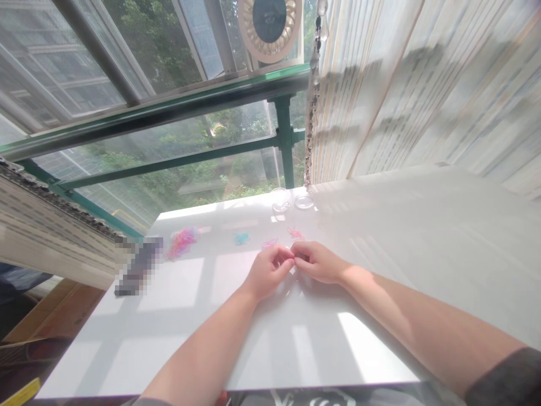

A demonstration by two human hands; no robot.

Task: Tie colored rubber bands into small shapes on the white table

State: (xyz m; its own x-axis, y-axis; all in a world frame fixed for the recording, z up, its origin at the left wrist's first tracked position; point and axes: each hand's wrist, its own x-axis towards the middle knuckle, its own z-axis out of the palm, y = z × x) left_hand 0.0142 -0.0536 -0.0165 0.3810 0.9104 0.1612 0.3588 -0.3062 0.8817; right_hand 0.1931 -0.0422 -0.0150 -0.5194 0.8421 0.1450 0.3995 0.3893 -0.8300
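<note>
In the head view, the left hand [269, 270] and right hand [319, 262] are meeting right of the turquoise pile [242, 238], fingertips curling almost together; whether they are pinching anything, I cannot tell. Lilac strands [270, 243] and pink strands [296, 233] are lying right of that pile too, risking mixing if knuckles brush them.

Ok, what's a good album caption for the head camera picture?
Left hand and right hand close together, with colourful piles on a white table.
</note>
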